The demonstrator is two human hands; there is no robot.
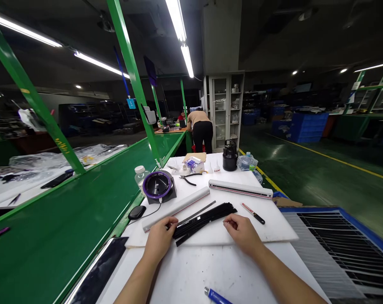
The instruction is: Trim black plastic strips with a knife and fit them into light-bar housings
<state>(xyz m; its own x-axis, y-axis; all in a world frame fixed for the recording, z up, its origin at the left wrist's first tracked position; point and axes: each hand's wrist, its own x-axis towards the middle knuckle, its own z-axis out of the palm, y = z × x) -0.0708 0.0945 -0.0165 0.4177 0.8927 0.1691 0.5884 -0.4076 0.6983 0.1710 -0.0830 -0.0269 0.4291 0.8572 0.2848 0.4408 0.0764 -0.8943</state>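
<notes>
My left hand (pixel 161 236) is at the left end of a loose bundle of thin black strips (pixel 210 215), thumb and forefinger pinched at the strip ends. Just right of the bundle, my right hand (pixel 243 234) has its thumb and forefinger pressed together; whatever is between them is too small to make out. One separate dark strip (pixel 199 211) lies behind the bundle. Beyond it are two long white housings, one slanting on the left (pixel 178 207) and one on the right (pixel 240 188). A red-and-black utility knife (pixel 253 213) lies beyond my right hand.
White foam (pixel 273 228) covers the worktop. Pliers (pixel 189 179), a purple-rimmed black device (pixel 157 185), a bottle (pixel 140 175) and a black canister (pixel 230 156) stand farther back. A blue pen-like tool (pixel 218 297) lies near me. Black strips fill a blue-edged tray (pixel 340 211). A person (pixel 200 126) bends over beyond.
</notes>
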